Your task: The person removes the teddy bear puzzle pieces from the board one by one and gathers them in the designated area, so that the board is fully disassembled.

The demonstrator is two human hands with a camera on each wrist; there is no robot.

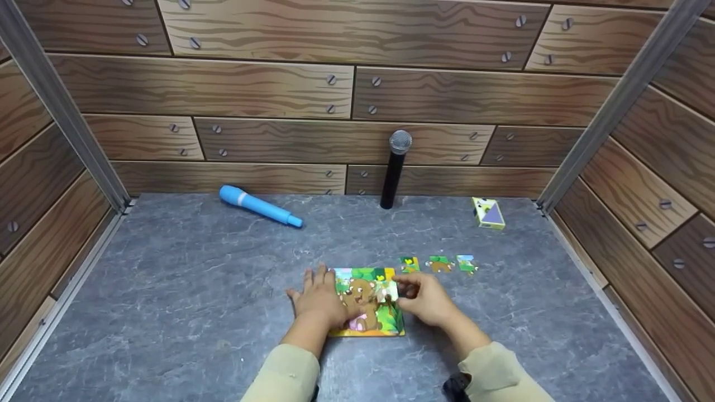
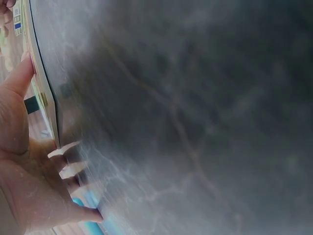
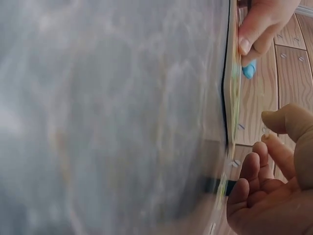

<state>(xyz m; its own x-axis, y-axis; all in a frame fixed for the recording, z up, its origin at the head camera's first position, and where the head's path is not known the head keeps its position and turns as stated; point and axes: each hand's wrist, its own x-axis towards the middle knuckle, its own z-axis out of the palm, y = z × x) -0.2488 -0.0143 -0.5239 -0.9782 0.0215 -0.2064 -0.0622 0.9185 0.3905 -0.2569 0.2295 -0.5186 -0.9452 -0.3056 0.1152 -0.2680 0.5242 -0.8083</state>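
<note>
From above the near side of the table (image 1: 167, 307), the head view faces forward and down, far enough back to include both far corners and the wood-patterned wall (image 1: 279, 92) beyond. Both wrist views sit low and very close to the tabletop, turned sideways, facing the far edge. All three share the bear jigsaw puzzle (image 1: 366, 293), the left hand (image 1: 319, 301), the right hand (image 1: 429, 300) and the blue microphone (image 1: 261, 206).
</note>
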